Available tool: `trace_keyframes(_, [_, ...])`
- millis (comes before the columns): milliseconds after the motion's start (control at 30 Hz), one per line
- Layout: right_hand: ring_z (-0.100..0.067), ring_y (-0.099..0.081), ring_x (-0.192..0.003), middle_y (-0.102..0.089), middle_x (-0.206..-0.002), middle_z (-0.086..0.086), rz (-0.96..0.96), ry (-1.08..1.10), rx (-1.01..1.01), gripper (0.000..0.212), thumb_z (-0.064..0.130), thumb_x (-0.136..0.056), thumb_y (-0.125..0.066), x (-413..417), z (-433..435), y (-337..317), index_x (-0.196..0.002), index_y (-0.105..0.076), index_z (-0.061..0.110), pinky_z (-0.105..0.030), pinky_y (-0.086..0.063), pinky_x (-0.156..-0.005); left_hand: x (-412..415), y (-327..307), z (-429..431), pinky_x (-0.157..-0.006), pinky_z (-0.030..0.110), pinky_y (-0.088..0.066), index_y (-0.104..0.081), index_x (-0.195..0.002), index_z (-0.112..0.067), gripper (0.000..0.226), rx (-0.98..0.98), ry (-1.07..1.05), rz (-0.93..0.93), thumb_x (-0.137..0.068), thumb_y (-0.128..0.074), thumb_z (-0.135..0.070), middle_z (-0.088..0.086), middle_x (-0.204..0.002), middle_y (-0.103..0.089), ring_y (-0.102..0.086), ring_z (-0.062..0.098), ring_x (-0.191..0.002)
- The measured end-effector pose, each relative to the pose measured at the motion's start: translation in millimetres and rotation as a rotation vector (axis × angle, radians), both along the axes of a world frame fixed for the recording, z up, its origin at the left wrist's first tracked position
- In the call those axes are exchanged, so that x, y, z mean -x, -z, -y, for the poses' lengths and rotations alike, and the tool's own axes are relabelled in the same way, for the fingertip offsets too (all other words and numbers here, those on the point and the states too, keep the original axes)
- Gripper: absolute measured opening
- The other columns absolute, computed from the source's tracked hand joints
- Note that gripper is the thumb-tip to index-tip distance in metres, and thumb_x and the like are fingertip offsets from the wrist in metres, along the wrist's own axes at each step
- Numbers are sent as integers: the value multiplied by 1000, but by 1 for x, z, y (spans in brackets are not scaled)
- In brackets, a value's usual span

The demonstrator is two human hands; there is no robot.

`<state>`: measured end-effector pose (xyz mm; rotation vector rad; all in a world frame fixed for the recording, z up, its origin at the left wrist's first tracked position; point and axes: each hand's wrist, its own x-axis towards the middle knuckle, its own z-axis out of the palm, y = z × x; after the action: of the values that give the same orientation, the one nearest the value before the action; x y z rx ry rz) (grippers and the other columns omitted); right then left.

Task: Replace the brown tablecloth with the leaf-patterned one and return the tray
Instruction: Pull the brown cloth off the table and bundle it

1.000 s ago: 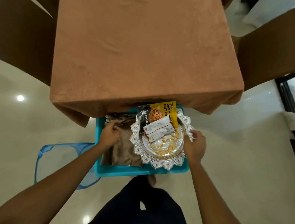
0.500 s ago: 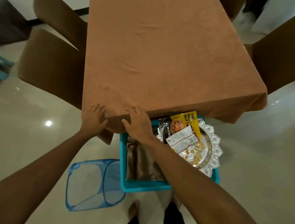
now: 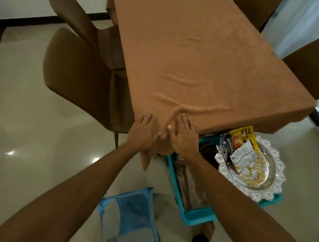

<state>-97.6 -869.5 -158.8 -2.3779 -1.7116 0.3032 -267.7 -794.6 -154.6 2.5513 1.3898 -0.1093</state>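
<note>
The brown tablecloth (image 3: 203,68) covers the table. My left hand (image 3: 143,134) and my right hand (image 3: 184,138) sit side by side on its near left corner, fingers on top and thumbs pinching a bunch of cloth between them. Wrinkles run from the hands across the cloth. On the floor by the table, a teal basket (image 3: 198,217) holds a folded shiny cloth (image 3: 187,182); its pattern is too dark to tell. The ornate silver tray (image 3: 277,182) rests on the basket's right side with loose nuts and snack packets (image 3: 243,139) in it.
A blue mesh hamper (image 3: 130,216) stands on the floor near my feet. Brown chairs stand at the table's left side (image 3: 74,77) and right side (image 3: 312,69). The floor is pale, glossy tile.
Both hands left the basket and tray and came up onto the table's near left corner. They now sit closer together with cloth bunched between them. My view has shifted left.
</note>
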Motion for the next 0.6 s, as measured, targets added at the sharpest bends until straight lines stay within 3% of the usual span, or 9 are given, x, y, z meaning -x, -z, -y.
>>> trace_keyframes(100, [-31,-24,-151,-30,-165,-8,-32,60,24,60,51,-107,-31,19,-11,-7,-157,-32,17,-45,-16,-122,18,-9,-17,-116,45,-26,-28,-154,-12,70,135,116,30,-99,-43,-54,14,-162,-23,-19,34,-149])
trace_keyframes(233, [-30,-15,-155,-21,-168,-9,-137,53,100,63,51,-108,-30,20,-20,-6,-160,-25,16,-49,-12,-125,27,-21,-39,-116,42,-22,-28,-154,-10,71,171,299,-24,-99,-48,-51,14,-161,-25,-22,31,-146])
trace_keyframes(367, [-32,-10,-156,-15,-170,-7,-218,98,122,64,54,-107,-28,18,-25,0,-161,-22,20,-51,-9,-126,22,-28,-48,-118,43,-21,-18,-158,-13,81,189,328,-120,-96,-50,-55,12,-164,-18,-19,33,-148])
trace_keyframes(600, [-27,-3,-157,-9,-171,0,-273,128,133,63,57,-105,-20,15,-39,3,-160,-21,27,-47,2,-125,19,-31,-49,-116,43,-27,-14,-158,-26,85,241,288,-78,-91,-56,-58,8,-164,-19,-23,31,-147])
